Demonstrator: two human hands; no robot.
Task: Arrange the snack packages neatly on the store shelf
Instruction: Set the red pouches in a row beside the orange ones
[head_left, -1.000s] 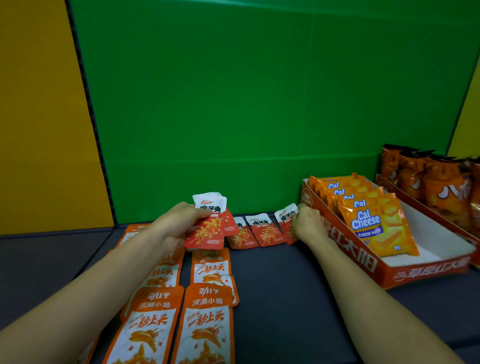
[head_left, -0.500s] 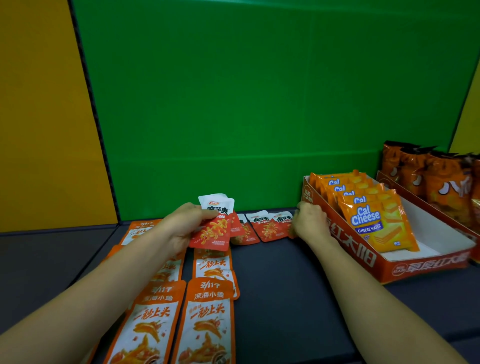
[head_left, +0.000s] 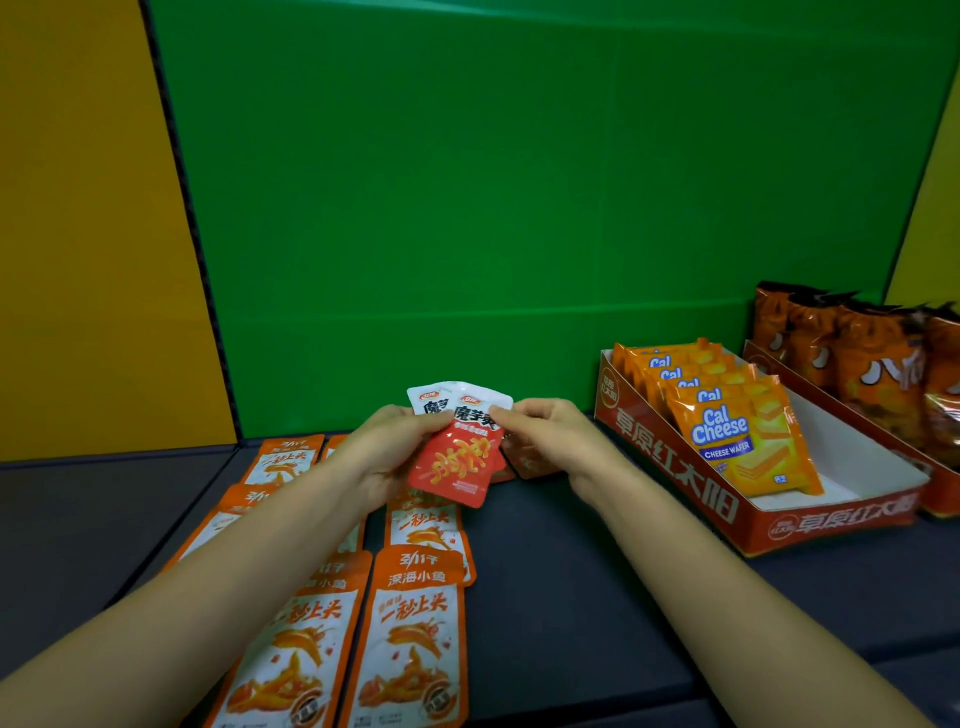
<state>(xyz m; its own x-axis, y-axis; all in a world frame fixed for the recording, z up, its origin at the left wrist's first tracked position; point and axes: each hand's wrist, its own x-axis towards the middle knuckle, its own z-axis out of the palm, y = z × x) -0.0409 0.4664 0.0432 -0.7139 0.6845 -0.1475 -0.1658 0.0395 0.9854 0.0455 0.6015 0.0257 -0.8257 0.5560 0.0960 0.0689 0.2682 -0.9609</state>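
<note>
Above the dark grey shelf (head_left: 571, 597), at twelve o'clock from flat orange fish-snack pouches (head_left: 415, 634), left hand (head_left: 387, 452) and right hand (head_left: 545, 441) pinch small red-and-white foil sachets (head_left: 457, 457): likely light, floppy, slippery; grip sealed edges.

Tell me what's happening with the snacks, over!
Left hand holds red snack packets, fanned. Right hand pinches the front one's top corner. Orange fish packs lie flat underneath.

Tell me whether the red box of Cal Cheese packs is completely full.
No: the Cal Cheese packs fill only part of the red box; bare white floor shows beside them.
</note>
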